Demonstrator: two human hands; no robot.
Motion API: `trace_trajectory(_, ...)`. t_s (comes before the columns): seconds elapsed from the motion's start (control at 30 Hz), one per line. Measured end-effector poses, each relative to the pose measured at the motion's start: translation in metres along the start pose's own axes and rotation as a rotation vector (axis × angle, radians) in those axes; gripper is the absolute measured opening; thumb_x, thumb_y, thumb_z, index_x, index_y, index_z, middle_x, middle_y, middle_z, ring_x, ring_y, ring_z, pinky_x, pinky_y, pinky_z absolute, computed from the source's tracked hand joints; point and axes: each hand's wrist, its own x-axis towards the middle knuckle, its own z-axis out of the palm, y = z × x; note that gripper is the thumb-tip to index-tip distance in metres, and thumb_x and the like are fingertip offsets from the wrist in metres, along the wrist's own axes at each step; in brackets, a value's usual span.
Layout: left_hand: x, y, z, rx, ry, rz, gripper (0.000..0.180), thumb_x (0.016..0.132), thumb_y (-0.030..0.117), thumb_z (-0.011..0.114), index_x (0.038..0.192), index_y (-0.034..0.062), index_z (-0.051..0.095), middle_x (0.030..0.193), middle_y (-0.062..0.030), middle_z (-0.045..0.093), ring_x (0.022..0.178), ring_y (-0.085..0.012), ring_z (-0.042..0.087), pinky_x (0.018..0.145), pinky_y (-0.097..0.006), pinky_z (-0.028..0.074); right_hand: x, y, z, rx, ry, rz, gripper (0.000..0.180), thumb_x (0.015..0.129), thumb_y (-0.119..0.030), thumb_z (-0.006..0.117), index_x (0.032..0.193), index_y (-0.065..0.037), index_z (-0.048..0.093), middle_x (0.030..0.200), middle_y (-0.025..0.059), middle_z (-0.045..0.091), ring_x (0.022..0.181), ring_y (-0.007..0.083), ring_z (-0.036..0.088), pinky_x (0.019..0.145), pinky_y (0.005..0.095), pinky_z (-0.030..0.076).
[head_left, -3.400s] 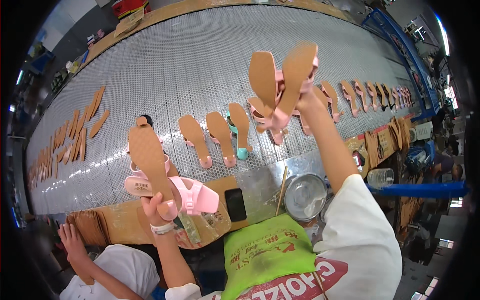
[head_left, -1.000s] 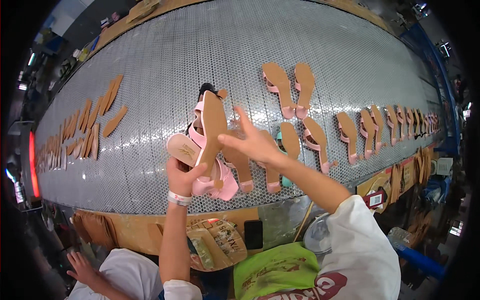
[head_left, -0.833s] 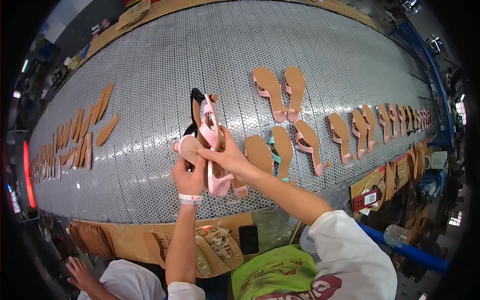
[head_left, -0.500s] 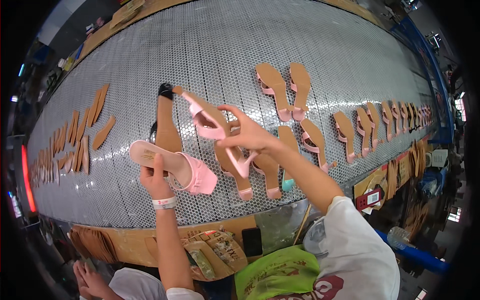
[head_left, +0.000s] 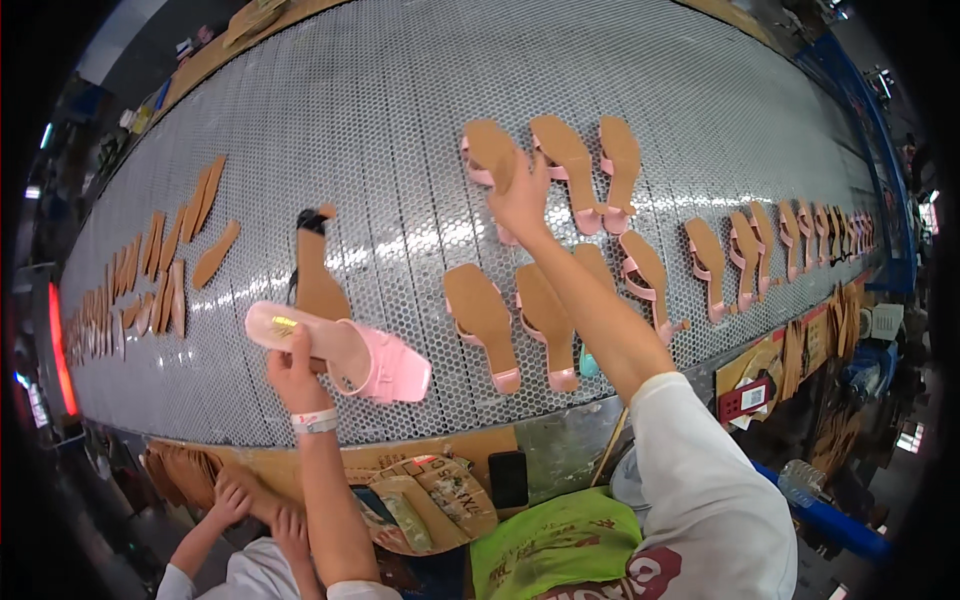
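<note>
A wide grey perforated conveyor belt carried the work, curving from the left edge to the far right. On it lay a pair of pink sandals sole-up near the middle, with two more sole-up sandals closer to the near edge. A single tan sole with a black heel rested left of centre. A row of tan insoles lay fanned along the left stretch, and further sole-up sandals ran in a line toward the right end.
</note>
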Motion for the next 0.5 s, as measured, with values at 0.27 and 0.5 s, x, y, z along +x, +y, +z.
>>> trace_trajectory(0.27,-0.013,0.017,0.02,-0.119,-0.367,-0.051,0.036,0.089,0.015,0.062,0.119,-0.0035,0.054,0.111,-0.0068,0.06,0.1,-0.0145,0.057,0.086,-0.03,0.046,-0.082,-0.111,-0.091,0.266,0.0,-0.473,0.086,0.067,-0.021,0.075,0.141,-0.007,0.032,0.144,0.024,0.027,0.133,0.0419,0.028,0.103,0.048,0.034)
trace_trajectory(0.5,-0.009,0.05,0.011,0.308,-0.667,0.188,0.026,0.085,0.019,0.064,0.1,-0.0032,0.061,0.084,-0.0025,0.062,0.073,-0.0078,0.056,0.063,-0.024,0.044,-0.083,-0.088,-0.112,0.245,-0.273,-0.805,0.066,0.065,-0.018,0.074,0.127,-0.013,0.051,0.139,0.0178,0.038,0.127,0.036,0.038,0.1,0.046,0.037)
